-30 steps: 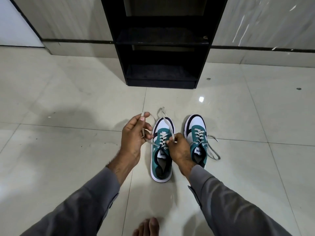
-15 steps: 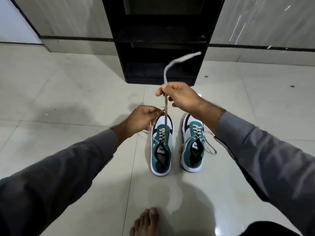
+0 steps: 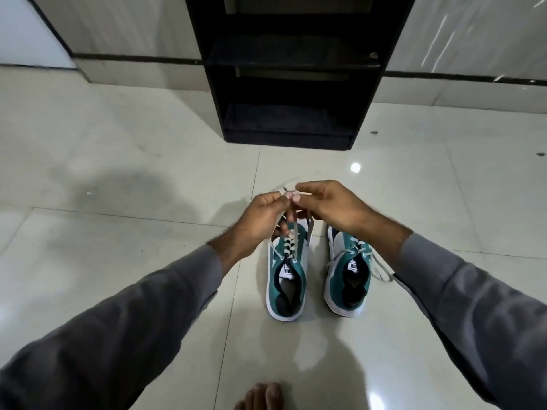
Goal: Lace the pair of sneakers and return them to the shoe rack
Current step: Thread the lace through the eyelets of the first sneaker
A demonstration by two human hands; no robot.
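Note:
Two teal and white sneakers stand side by side on the tiled floor, toes pointing away from me. Above the toe of the left sneaker (image 3: 285,285), my left hand (image 3: 262,216) and my right hand (image 3: 331,207) meet, both pinching the ends of its grey lace (image 3: 291,232). The lace runs taut from the fingers down to the eyelets. The right sneaker (image 3: 349,279) is laced, and its loose lace ends trail onto the floor at its right side. The black shoe rack (image 3: 291,69) stands straight ahead against the wall, its visible shelves bare.
Glossy pale floor tiles (image 3: 118,161) spread on all sides. My bare toes (image 3: 262,398) show at the bottom edge. A marbled wall with a dark skirting line (image 3: 133,57) runs behind the rack.
My right hand has dropped from holding the lace high above the shoe down to meet my left hand. Both hands now hold the lace ends together over the left sneaker's toe.

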